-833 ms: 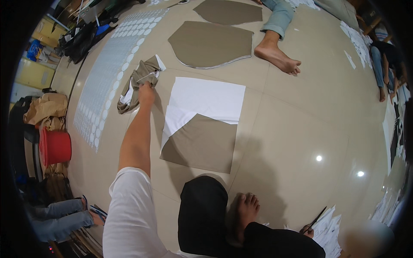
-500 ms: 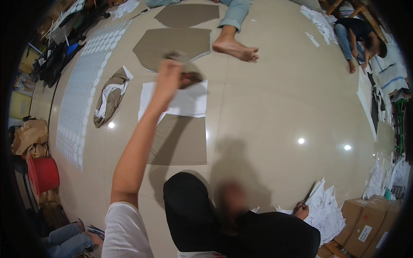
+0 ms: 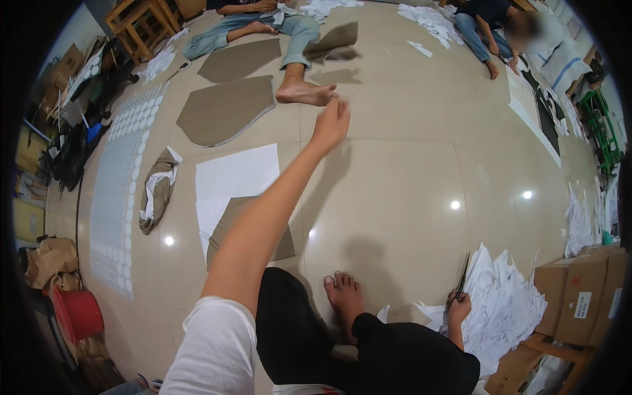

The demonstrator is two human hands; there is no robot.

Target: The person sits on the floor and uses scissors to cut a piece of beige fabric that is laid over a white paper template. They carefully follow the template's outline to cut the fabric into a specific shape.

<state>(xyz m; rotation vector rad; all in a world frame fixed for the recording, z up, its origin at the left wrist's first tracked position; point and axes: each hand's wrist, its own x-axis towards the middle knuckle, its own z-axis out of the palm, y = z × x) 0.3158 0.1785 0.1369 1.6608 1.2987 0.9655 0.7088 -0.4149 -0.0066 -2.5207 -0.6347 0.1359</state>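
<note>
My left arm reaches far ahead over the floor. My left hand is slightly blurred, its fingers loosely bent and apart with nothing in them. Beyond it a brown fabric piece hangs in the air, its shadow on the floor below. Low at the right, my right hand grips scissors, blades pointing up and away, beside a heap of white scraps. Under my left forearm lies a brown cloth piece, partly hidden, over a white sheet.
Two flat brown cut pieces lie ahead, close to a seated person's bare foot. A crumpled brown-and-white bundle and a sheet of white circles are at left. Cardboard boxes stand at right; another person sits far right.
My left hand has swung forward and right, letting go of the brown fabric, which is now airborne near the seated person. The view has shifted. My right hand still holds the scissors.
</note>
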